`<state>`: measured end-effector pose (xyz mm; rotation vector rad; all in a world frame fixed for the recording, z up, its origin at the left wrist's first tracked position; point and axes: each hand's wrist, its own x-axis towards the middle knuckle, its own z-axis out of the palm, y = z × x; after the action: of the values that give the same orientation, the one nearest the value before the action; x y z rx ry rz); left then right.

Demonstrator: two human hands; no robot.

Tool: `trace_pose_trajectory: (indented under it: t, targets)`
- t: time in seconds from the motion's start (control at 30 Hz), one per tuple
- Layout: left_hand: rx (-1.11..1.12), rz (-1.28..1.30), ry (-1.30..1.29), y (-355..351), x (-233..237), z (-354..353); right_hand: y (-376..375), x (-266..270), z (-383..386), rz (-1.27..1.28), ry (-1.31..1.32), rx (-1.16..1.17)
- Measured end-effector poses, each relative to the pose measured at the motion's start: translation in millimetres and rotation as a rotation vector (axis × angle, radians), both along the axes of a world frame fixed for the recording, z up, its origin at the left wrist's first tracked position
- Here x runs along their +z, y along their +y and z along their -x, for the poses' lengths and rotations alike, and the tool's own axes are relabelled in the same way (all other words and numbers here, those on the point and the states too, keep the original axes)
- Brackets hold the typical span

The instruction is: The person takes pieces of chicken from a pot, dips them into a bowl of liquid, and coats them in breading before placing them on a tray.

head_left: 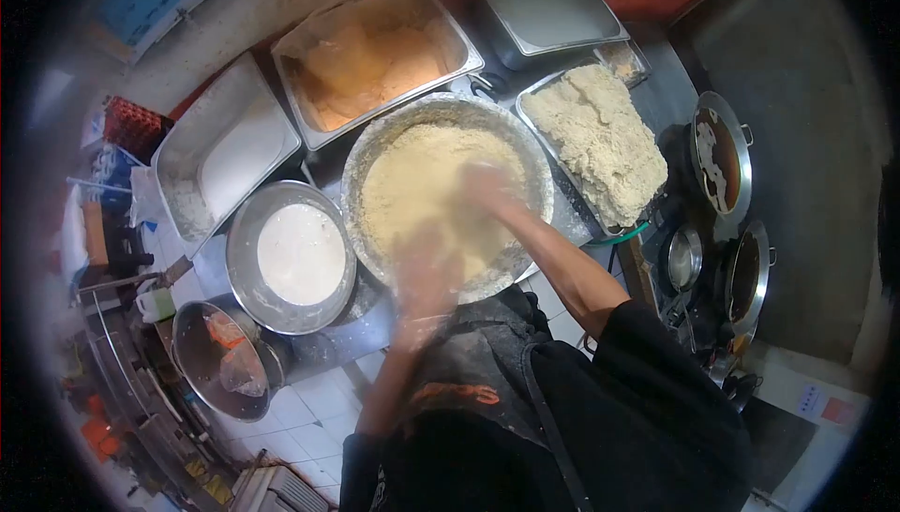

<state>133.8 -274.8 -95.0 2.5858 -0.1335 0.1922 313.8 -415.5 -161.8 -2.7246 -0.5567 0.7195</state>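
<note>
A wide round metal basin [354, 170] stands in front of me, its rim dusted white. It holds pale yellow, crumbly flour-like material [403, 170]. My left hand [427, 268] is over the near left part of the basin, smeared by motion. My right hand [487, 188] reaches into the right side of the basin and touches the yellow material; it is blurred too. The fingers of both hands cannot be made out. To the left sits a metal bowl [246, 273] of white liquid [302, 254].
Behind the basin are a tray of orange powder [366, 71], a tray with white powder [239, 160] and a lidded steel container [553, 10]. At right, a tray heaped with pale crumbly coating [600, 142] stands near pans of dark liquid [717, 160]. A pot with plastic bags [202, 362] is lower left.
</note>
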Motion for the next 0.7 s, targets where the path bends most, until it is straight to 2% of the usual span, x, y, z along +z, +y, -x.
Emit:
trace_pose_trajectory:
  t: [0.07,0.17,0.27,0.33,0.4,0.47,0.53,0.57,0.7]
  targets:
    - [0.008,-0.002,-0.013,0.2,-0.6,-0.3,-1.1,-9.4,-1.5,0.050,-0.064,0.025]
    - [0.016,0.007,-0.022,1.4,-0.2,1.7,-2.7,0.0,-2.0,-0.012,-0.095,0.042]
    - [0.022,0.000,-0.037,2.8,-3.8,3.3,-1.5,53.3,4.5,-0.037,0.047,-0.006]
    - [0.037,-0.016,-0.048,1.8,-7.4,2.9,-5.0,69.4,7.5,-0.122,-0.068,-0.016]
    - [0.092,0.136,0.060,-0.4,-10.1,1.4,-10.5,103.8,9.4,-0.150,-0.096,0.029]
    - [0.105,0.118,0.076,1.7,1.8,-0.7,-16.5,128.3,5.5,-0.183,-0.128,0.061]
    - [0.100,0.099,0.087,1.7,3.5,0.6,-22.7,143.6,2.1,-0.230,0.276,-0.222]
    - [0.091,0.083,0.033,1.7,-1.1,2.4,-23.7,154.8,10.4,-0.403,0.137,-0.235]
    - [0.144,0.138,-0.001,-1.9,-19.0,5.2,-43.1,159.0,2.2,-0.436,0.264,-0.233]
